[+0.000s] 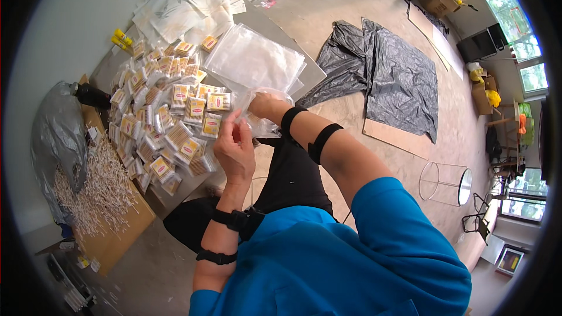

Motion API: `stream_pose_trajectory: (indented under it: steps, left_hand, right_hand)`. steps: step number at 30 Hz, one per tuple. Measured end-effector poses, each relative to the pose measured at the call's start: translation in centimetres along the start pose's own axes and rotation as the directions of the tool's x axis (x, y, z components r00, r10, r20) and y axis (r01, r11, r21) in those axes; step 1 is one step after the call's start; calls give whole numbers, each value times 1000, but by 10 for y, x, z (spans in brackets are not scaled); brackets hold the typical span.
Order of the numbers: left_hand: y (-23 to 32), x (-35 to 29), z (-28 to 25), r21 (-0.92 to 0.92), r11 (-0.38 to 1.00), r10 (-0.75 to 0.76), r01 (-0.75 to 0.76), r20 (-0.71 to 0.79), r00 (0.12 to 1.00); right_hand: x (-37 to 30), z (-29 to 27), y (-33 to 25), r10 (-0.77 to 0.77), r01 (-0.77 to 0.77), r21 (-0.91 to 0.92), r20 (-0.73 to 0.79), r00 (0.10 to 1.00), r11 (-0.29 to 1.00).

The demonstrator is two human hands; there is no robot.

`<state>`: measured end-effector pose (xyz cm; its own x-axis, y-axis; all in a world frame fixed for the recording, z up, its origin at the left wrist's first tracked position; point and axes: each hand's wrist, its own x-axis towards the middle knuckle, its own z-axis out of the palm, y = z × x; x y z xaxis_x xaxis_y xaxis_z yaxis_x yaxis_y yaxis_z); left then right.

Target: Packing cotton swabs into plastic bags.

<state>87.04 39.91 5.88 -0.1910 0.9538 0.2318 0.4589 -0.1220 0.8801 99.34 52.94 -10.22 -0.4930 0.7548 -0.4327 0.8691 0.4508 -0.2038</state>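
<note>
In front of my body, a clear plastic bag [255, 122] is held up at the table's edge. My left hand [235, 151] is at its near left side, with curled fingers gripping the film. My right hand [266, 107] reaches into the bag's mouth; the film and the hand itself hide its fingers. Just left of both hands lies a big heap of small cotton swab packs [196, 108] with yellow and white labels. Beyond the bag, a stack of flat clear plastic bags [254, 58] rests on the table.
Loose cotton swabs [96, 181] are piled on a cardboard-topped surface at left, beside a grey plastic sack [55, 134]. Patterned sheets [187, 3] lie at the table's far end. Black plastic sheeting [401, 76] covers boards on the floor; a wire frame [445, 183] stands at right.
</note>
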Motion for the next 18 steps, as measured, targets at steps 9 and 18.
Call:
stream_pose_trajectory:
  steps: [9,18]
  left_hand:
    - [-2,3,0,7,1000,0,0,-8,1000]
    - [-2,7,3,-18,1000,-15,15,-10,1000]
  right_hand:
    - [-41,-56,-33,132,-120,57,-342,930,991]
    - [-63,-64,-35,-53,61,43,-173,984,997]
